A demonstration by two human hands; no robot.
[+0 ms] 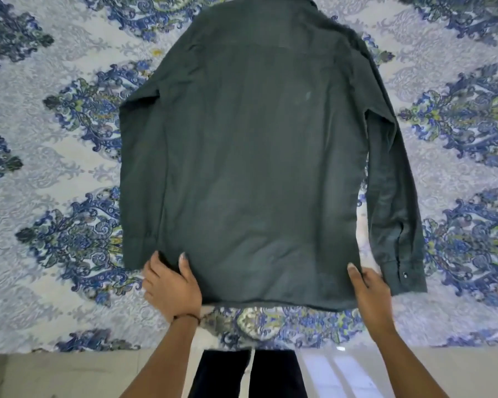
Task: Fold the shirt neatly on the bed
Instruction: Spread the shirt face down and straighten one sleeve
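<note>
Since the shirt (256, 153) lies spread back-up across the middle of the bed (41, 196), collar away from us, we judge it light, soft and limp, apt to sag and crease wherever it is unsupported; on our left, the left sleeve (140, 168) lies straight down along the body; our left hand (170, 285) pinches the near left corner of the hem (270, 304), thumb on top, fingers seemingly tucked beneath; our right hand (370, 291) grips the near right corner likewise, thumb over the cloth, though we cannot tell how far its fingers curl under; the right sleeve (394, 196) angles outward, its cuff (403, 274) flat on the bed; the firmer seams, shoulders and hem corners look best for taking hold.
</note>
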